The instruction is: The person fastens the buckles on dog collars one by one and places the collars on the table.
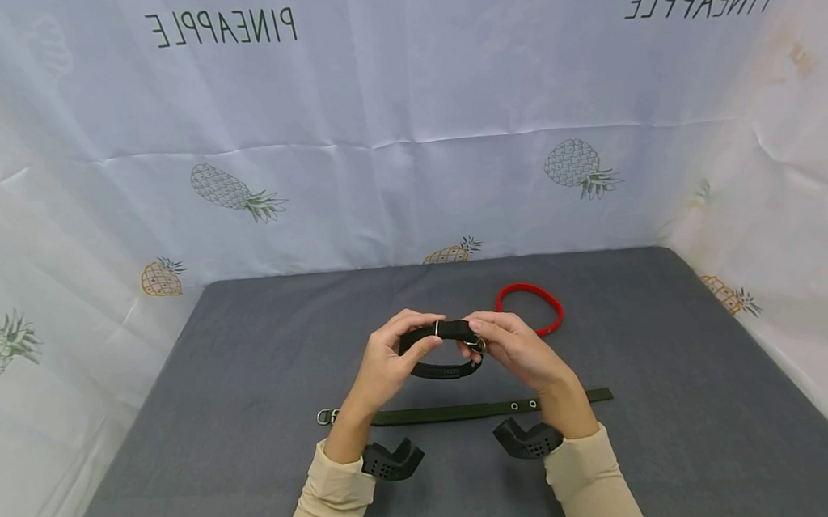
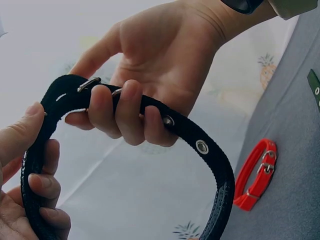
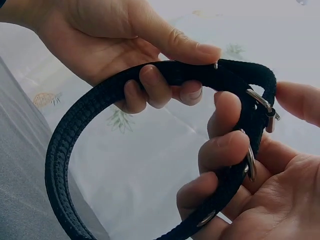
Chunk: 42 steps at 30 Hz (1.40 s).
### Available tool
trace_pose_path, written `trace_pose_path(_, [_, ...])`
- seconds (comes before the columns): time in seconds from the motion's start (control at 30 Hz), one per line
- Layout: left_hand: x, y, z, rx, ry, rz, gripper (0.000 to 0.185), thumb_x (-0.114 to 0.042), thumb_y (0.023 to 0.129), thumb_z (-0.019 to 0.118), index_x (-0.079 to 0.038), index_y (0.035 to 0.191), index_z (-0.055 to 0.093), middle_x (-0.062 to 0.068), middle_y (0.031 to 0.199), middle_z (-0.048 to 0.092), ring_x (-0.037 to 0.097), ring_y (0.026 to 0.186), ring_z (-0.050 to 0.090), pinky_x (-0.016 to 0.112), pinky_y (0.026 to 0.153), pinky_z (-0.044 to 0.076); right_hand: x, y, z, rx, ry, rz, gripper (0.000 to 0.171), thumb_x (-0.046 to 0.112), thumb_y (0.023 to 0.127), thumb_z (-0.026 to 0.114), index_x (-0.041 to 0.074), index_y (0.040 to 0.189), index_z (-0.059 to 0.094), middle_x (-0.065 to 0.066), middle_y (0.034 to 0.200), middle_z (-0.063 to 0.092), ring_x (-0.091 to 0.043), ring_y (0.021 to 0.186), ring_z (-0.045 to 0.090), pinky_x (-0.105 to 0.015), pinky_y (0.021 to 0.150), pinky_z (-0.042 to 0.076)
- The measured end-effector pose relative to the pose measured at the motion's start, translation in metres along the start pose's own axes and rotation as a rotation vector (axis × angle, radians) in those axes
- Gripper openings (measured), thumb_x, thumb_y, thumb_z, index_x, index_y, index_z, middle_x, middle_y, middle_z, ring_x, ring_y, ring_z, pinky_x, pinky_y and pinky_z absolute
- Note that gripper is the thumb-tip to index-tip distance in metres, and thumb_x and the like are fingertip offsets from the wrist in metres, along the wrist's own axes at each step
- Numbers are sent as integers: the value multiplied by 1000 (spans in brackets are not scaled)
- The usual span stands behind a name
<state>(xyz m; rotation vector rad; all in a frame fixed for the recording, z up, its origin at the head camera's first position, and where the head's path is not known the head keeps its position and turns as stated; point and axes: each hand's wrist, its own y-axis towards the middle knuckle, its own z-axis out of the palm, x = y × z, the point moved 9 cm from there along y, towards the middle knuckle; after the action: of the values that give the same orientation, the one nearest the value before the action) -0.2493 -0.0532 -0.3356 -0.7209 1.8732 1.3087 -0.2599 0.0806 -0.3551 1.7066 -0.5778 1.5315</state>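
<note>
Black collar (image 1: 441, 350) is held above the grey surface (image 1: 214, 404), looped into a ring, between both hands. Left hand (image 1: 389, 359): grip closed on the strap, thumb on top and fingers (image 3: 150, 87) curled beneath it. Right hand (image 1: 512, 346): grip closed round the buckle end, fingers (image 2: 127, 112) wrapped over the strap next to the metal buckle (image 3: 262, 107). An eyelet (image 2: 202, 146) shows in the strap just past those fingers.

On the surface: a dark green strap (image 1: 470, 410) lies flat and straight beneath the wrists, metal ring at its left end. A red collar (image 1: 534, 306), closed in a loop, lies beyond the right hand, apart from the black collar.
</note>
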Motion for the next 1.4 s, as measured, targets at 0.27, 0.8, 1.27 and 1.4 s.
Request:
trace_pose_path(0.27, [1,0,1,8,-2,-12,28,-12,91,65,2,116,65,19,101,63,-2,89,58,18,80,53,-3,1,-1,-25,-11,29,23,23,104,43,16,93,63,7,81,57,-10,77,51,-25,71,45])
trace_pose_path(0.8, [1,-1,3,27,32,-23,26,-8,91,65,0,116,65,18,102,63,-1,80,53,18,70,49,0,2,-3,-134,-91,-27,19,22,100,53,18,82,61,6,70,50,-14,64,43,-26,63,40])
trace_pose_path(1.27, [4,-2,4,25,50,-49,27,-10,91,65,1,116,65,17,100,62,1,75,49,19,64,45,-1,1,-4,-159,-113,37,18,21,99,54,20,84,63,7,69,51,-15,65,43,-27,66,39])
trace_pose_path(1.4, [5,-2,2,17,52,-58,28,-12,91,66,0,116,65,17,100,62,1,74,49,19,64,45,-2,1,-4,-156,-117,46,18,22,100,54,21,85,64,8,71,53,-13,66,45,-26,67,41])
